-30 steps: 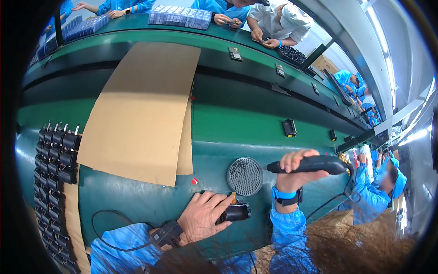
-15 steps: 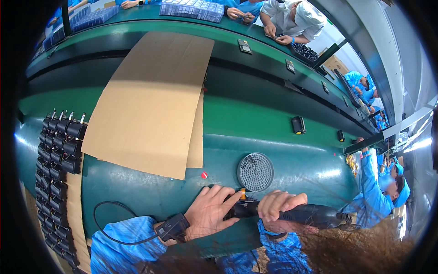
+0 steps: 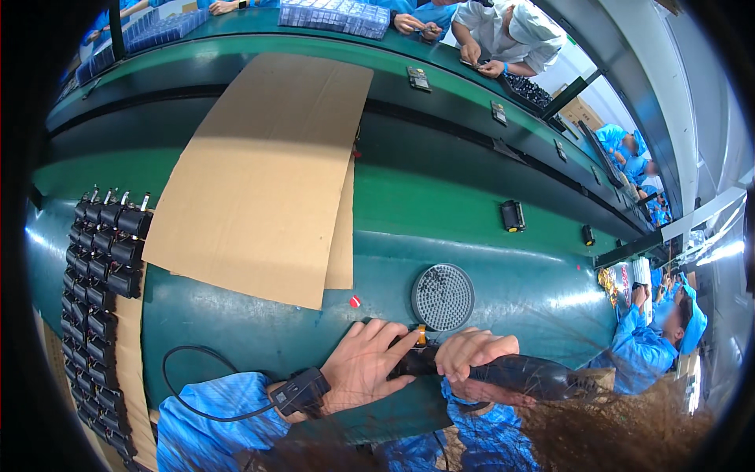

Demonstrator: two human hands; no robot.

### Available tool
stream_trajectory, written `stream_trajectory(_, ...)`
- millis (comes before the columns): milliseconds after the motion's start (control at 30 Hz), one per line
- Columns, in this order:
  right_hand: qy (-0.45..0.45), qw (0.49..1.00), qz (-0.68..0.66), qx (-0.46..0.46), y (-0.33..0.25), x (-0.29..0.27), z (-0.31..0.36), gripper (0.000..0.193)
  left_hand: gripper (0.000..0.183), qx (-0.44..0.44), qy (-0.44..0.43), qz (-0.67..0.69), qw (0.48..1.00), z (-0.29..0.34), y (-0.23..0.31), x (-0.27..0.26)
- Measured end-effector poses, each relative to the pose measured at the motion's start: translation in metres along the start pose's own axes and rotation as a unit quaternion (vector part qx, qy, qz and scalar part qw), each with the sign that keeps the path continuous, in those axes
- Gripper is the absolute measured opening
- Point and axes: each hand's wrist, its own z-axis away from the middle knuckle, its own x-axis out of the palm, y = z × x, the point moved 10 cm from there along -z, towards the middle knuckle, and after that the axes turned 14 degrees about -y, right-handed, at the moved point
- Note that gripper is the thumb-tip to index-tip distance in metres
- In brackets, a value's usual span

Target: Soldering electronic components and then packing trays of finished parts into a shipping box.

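Note:
My right hand [image 3: 476, 354] is wrapped round a black electric screwdriver [image 3: 535, 376] lying almost level, its tip pointing left. My left hand [image 3: 368, 354] rests at the table's near side, thumb and forefinger closed around a small black part [image 3: 429, 338] with an orange-yellow piece on it. The driver's tip meets the part by my left fingers; the exact contact is hidden. A round grey tray [image 3: 443, 297] with a dimpled floor, holding tiny dark screws, sits just beyond my hands. On my left wrist is a black box [image 3: 300, 392] with a cable.
Rows of black units [image 3: 98, 315] stand on cardboard at the left. A large cardboard sheet [image 3: 259, 173] covers the table's middle-left. Black units [image 3: 513, 216] sit on the green belt. A small red-and-white piece [image 3: 355, 301] lies near my left hand. Co-workers [image 3: 657, 338] sit right and across.
My right hand and the screwdriver have shifted slightly left and stay at the part. My left hand keeps its place. The co-worker at the right has lowered an arm.

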Motion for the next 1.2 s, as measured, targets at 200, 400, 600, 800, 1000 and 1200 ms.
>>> stream_trajectory(200, -0.012, 1.0, -0.005, 0.007, 0.005, 0.002, 0.002, 0.082, 0.069, -0.009, -0.009, 0.002, 1.0, 0.001, 0.0, 0.001)
stream_trajectory(400, 0.028, 0.999, -0.018, 0.006, 0.011, -0.002, 0.006, 0.081, 0.069, -0.016, -0.015, 0.007, 1.0, 0.0, 0.0, 0.002)
stream_trajectory(600, 0.042, 0.998, -0.002, 0.048, 0.018, -0.003, 0.009, 0.081, 0.07, -0.018, -0.034, -0.003, 0.999, 0.001, 0.002, 0.002)
stream_trajectory(800, 0.127, 0.992, -0.011, 0.008, 0.0, -0.022, 0.013, 0.083, 0.071, -0.023, -0.02, -0.015, 0.999, -0.003, 0.0, 0.002)
stream_trajectory(1000, 0.233, 0.972, 0.015, -0.042, -0.066, -0.1, 0.024, 0.079, 0.066, -0.001, -0.031, -0.012, 0.999, -0.002, 0.009, -0.003)
stream_trajectory(1200, 0.325, 0.944, 0.054, 0.01, -0.058, -0.16, 0.072, 0.074, 0.059, -0.009, 0.024, 0.006, 1.0, 0.029, 0.032, -0.047)
